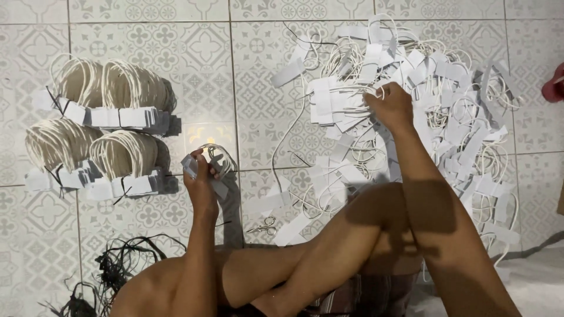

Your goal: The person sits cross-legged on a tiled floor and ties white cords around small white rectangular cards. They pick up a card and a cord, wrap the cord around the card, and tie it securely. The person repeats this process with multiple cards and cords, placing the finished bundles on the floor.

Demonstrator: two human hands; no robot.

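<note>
My left hand [201,176] grips a small stack of white paper strips with white cord loops [216,159], held above the patterned tile floor. My right hand [390,105] reaches into a big loose pile of the same paper strips and cords [446,117] at the upper right, its fingers closed on pieces in the pile. My bare knees and legs [352,235] lie across the bottom of the view.
Several tied bundles of cord handles with stacked strips [103,126] lie in two rows at the left. Small scissors [264,226] rest on the floor by my knee. A tangle of black strings [117,267] sits at bottom left. A red object [554,85] shows at the right edge.
</note>
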